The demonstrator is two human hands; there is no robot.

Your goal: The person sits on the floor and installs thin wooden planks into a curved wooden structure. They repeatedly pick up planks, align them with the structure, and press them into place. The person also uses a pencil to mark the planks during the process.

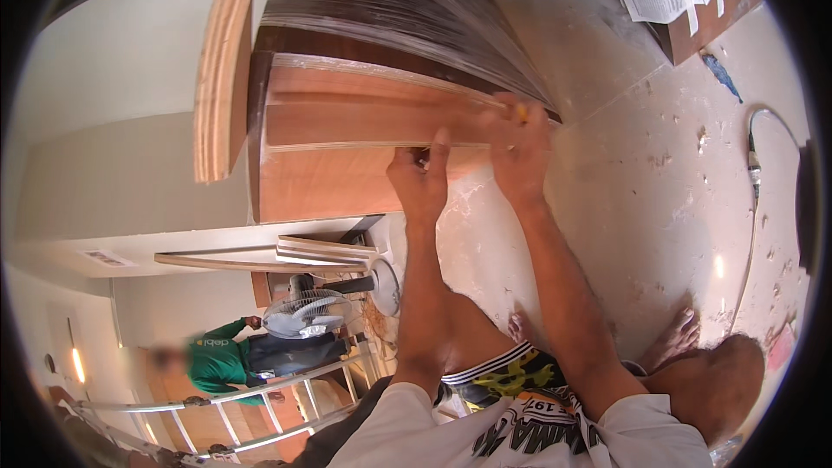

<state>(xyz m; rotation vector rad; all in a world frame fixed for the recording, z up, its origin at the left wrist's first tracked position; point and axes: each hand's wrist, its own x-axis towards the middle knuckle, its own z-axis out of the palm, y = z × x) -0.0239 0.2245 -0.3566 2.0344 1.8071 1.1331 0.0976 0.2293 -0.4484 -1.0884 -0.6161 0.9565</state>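
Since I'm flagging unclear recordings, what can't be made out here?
In the head view:
Yellow thing: blurred, partly covered by the right hand; kind unclear.
Right end of the strip: behind that blurred hand.
Dark spot at left hand: too small to identify.
Dark object, far right: cut off by the picture's rim.

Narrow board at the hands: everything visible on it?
The narrow board looks like plywood: long, reddish-brown face, pale near edge. It runs crosswise before the person; a wider panel shows along its near side. The left hand has its thumb over that edge; the blurred right hand is at the right end.
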